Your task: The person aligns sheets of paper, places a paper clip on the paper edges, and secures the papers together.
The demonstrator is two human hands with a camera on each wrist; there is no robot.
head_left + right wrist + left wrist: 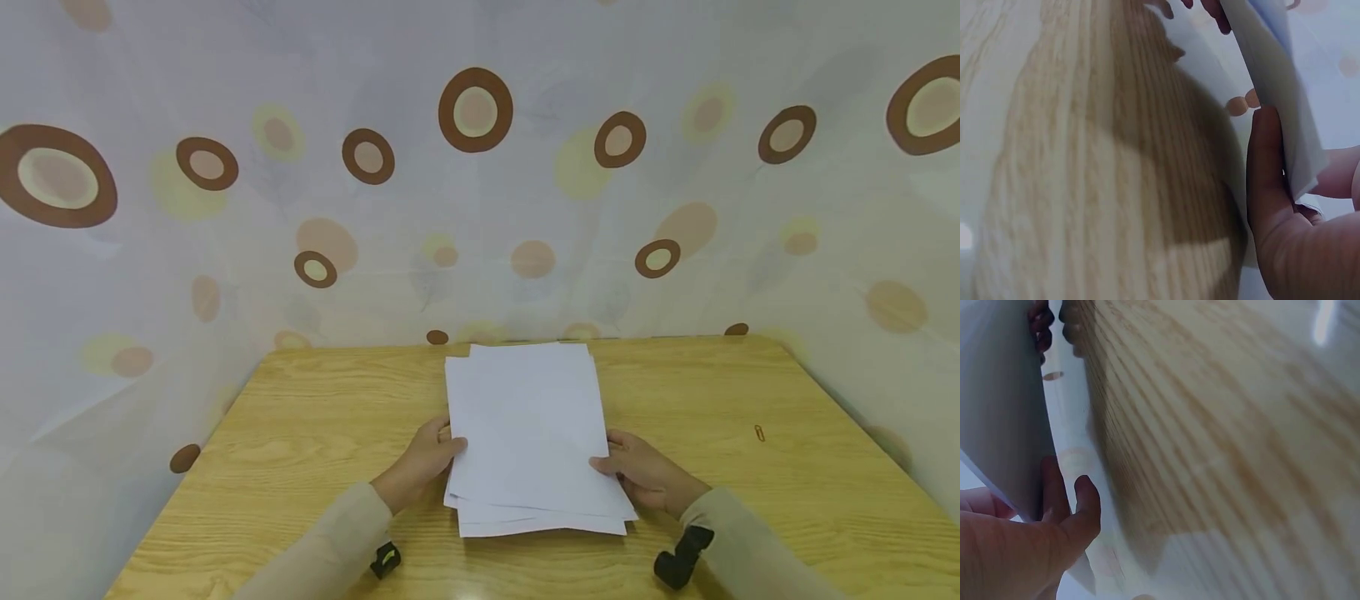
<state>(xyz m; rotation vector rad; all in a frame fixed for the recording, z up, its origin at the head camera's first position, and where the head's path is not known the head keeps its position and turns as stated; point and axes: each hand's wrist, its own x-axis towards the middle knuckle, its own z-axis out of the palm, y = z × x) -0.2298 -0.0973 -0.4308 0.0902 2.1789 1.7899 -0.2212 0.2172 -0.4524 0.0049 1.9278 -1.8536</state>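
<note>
A loose stack of white paper sheets [525,433] is held up over the table, its sheets unevenly lined up at the top and bottom edges. My left hand [426,462] pinches the stack's left edge, thumb on the front face and fingers behind. On the right edge, my right hand [643,473] grips it the same way. The left wrist view shows the back of the paper [1004,406] with fingers [1054,487] pressed behind it. In the right wrist view the paper [1279,94] stands between the thumb and the fingers [1266,156].
An orange paper clip [760,433] lies on the wooden table [330,417] to the right. A pale curtain with brown rings [525,200] hangs behind the table and along both sides. Each wrist carries a small black camera mount [682,558].
</note>
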